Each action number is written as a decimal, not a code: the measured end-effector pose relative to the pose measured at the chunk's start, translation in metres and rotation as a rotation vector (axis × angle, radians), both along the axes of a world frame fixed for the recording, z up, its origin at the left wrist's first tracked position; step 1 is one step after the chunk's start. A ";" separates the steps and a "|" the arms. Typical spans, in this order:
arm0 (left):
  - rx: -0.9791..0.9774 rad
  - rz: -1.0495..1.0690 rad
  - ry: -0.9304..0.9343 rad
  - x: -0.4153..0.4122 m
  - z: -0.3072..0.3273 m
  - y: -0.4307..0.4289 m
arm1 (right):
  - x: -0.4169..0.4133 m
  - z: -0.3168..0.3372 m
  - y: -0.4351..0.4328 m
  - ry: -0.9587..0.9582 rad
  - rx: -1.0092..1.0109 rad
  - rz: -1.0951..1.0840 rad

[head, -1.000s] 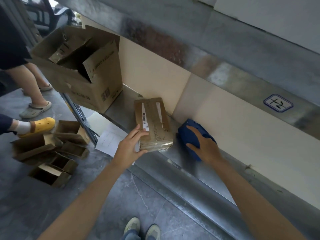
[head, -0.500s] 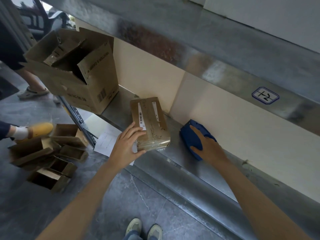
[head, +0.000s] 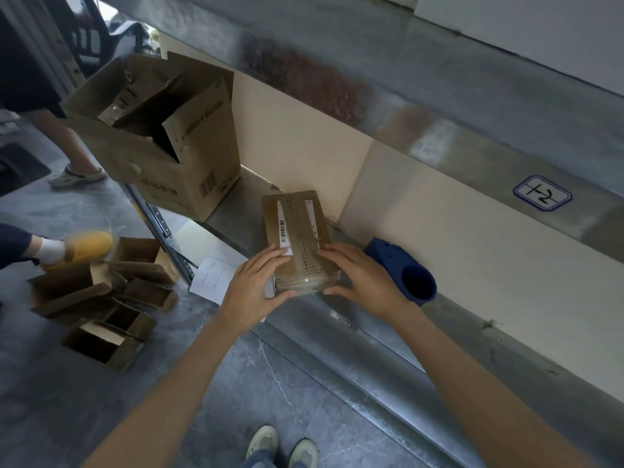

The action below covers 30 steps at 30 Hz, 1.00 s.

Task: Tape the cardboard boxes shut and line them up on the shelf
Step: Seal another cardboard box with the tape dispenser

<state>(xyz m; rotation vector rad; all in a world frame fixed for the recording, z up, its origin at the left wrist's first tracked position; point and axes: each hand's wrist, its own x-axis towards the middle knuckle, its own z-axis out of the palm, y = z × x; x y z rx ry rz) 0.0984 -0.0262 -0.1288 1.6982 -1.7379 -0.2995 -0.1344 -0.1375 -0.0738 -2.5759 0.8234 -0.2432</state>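
Your left hand (head: 251,285) and right hand (head: 361,278) press straight-fingered on the taped cardboard box (head: 297,221), which carries a white barcode strip (head: 283,228).

The small box (head: 297,231) that my left grip (head: 256,285) and right grip (head: 358,278) are lying flat on is showing matt brown cardboard, with white paper labels (head: 283,228) and glossy clear tape (head: 304,283) shining over its near end. The shelf (head: 337,336) is gleaming dully as mottled grey sheet metal. The tape dispenser (head: 395,261) is looking like matt blue plastic. The big box (head: 189,163) is showing rough, creased cardboard. The floor (head: 270,383) is looking like smooth, veined grey stone.
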 end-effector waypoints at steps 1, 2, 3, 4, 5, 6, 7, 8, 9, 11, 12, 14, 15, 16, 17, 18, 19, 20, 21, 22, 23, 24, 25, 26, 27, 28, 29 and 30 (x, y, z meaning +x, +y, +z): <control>-0.001 0.003 -0.004 0.002 -0.002 -0.001 | 0.004 -0.004 -0.002 -0.006 0.008 0.002; -0.003 0.005 -0.011 0.004 -0.003 -0.001 | 0.006 -0.007 -0.004 -0.018 0.012 -0.007; -0.002 0.004 -0.021 0.006 -0.004 -0.002 | 0.007 -0.010 -0.005 -0.038 0.009 -0.021; -0.005 0.000 -0.033 0.008 -0.004 -0.002 | 0.007 -0.013 -0.006 -0.062 0.001 -0.037; -0.014 -0.005 -0.049 0.009 -0.005 -0.002 | 0.007 -0.016 -0.007 -0.083 -0.005 -0.051; -0.026 -0.013 -0.067 0.010 -0.005 -0.002 | 0.007 -0.018 -0.008 -0.098 -0.004 -0.056; -0.036 -0.021 -0.081 0.010 -0.005 -0.002 | 0.007 -0.020 -0.009 -0.109 -0.002 -0.055; -0.039 -0.027 -0.086 0.010 -0.005 -0.002 | 0.006 -0.021 -0.009 -0.111 0.003 -0.054; -0.035 -0.027 -0.083 0.011 -0.005 -0.002 | 0.006 -0.022 -0.009 -0.109 0.010 -0.052; -0.035 -0.011 -0.077 0.011 -0.003 -0.001 | 0.006 -0.021 -0.008 -0.099 0.025 -0.058; -0.041 0.007 -0.074 0.009 -0.001 -0.001 | 0.007 -0.020 -0.007 -0.093 0.032 -0.068; -0.067 0.069 -0.047 0.002 0.002 -0.002 | 0.009 -0.019 -0.003 -0.108 0.043 -0.097; -0.085 0.111 -0.023 -0.004 0.004 -0.003 | 0.012 -0.020 -0.001 -0.123 0.039 -0.116; -0.100 0.158 0.003 -0.010 0.005 -0.004 | 0.015 -0.021 0.002 -0.134 0.033 -0.142; -0.113 0.204 0.025 -0.015 0.005 -0.005 | 0.018 -0.022 0.005 -0.147 0.025 -0.172; -0.124 0.241 0.038 -0.020 0.005 -0.006 | 0.021 -0.023 0.006 -0.161 0.021 -0.204; -0.134 0.263 0.044 -0.022 0.003 -0.007 | 0.024 -0.024 0.007 -0.177 0.020 -0.231; -0.143 0.271 0.044 -0.023 0.002 -0.008 | 0.025 -0.024 0.007 -0.193 0.018 -0.246; -0.149 0.268 0.043 -0.022 0.001 -0.008 | 0.026 -0.024 0.005 -0.202 0.014 -0.248; -0.153 0.259 0.045 -0.020 0.001 -0.008 | 0.025 -0.023 0.004 -0.204 0.015 -0.240; -0.157 0.250 0.048 -0.018 0.001 -0.008 | 0.024 -0.022 0.002 -0.202 0.020 -0.228; -0.158 0.244 0.049 -0.016 0.002 -0.008 | 0.023 -0.022 0.001 -0.201 0.026 -0.215; -0.154 0.241 0.046 -0.014 0.003 -0.008 | 0.022 -0.021 0.000 -0.204 0.029 -0.206; -0.145 0.241 0.041 -0.014 0.004 -0.008 | 0.021 -0.020 0.001 -0.205 0.032 -0.203; -0.131 0.245 0.034 -0.015 0.005 -0.007 | 0.021 -0.020 0.002 -0.205 0.032 -0.205; -0.114 0.256 0.026 -0.018 0.007 -0.007 | 0.023 -0.020 0.004 -0.199 0.031 -0.214; -0.095 0.274 0.020 -0.022 0.009 -0.007 | 0.025 -0.020 0.006 -0.192 0.028 -0.228; -0.078 0.297 0.019 -0.026 0.010 -0.008 | 0.027 -0.021 0.009 -0.191 0.022 -0.243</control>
